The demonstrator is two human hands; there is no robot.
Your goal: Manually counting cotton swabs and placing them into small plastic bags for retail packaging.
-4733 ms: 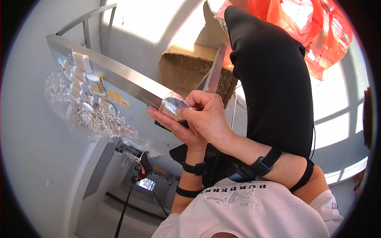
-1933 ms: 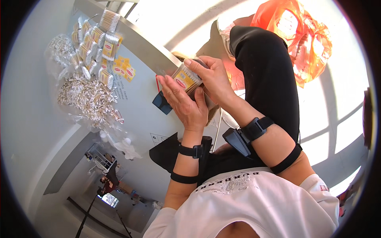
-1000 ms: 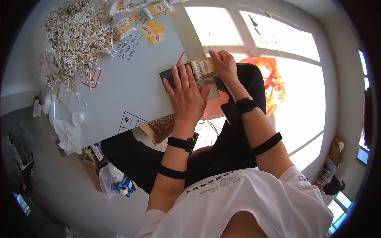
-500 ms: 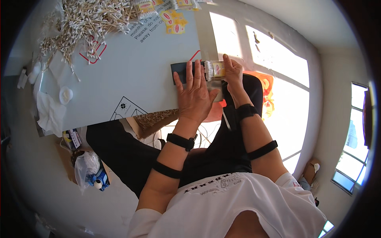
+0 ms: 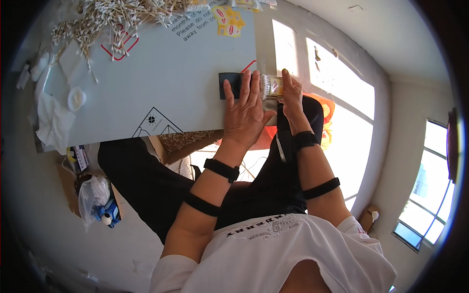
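Observation:
My left hand (image 5: pixel 245 115) lies flat with its fingers stretched over a dark rectangular piece (image 5: pixel 224 84) at the right end of the grey table. In my right hand (image 5: pixel 292 93), just past the table's edge, is a clear packet of cotton swabs (image 5: pixel 272 87) with a yellow label. The thumb is on top and the other fingers are mostly hidden. White swab tips in the packet point toward my left fingertips. A large heap of loose cotton swabs (image 5: pixel 112 22) spreads over the far left of the table.
Several yellow labels (image 5: pixel 228 22) and filled swab packets (image 5: pixel 245 4) lie at the far edge. White tissue (image 5: pixel 53 119) and a white round piece (image 5: pixel 76 99) rest at the table's left. Under the table stands an open cardboard box (image 5: pixel 188 149); orange plastic (image 5: pixel 326 119) shows beyond my right knee.
The whole view has shifted slightly, with the heap now nearer the top edge. Both hands keep nearly the same place against the table and the packet.

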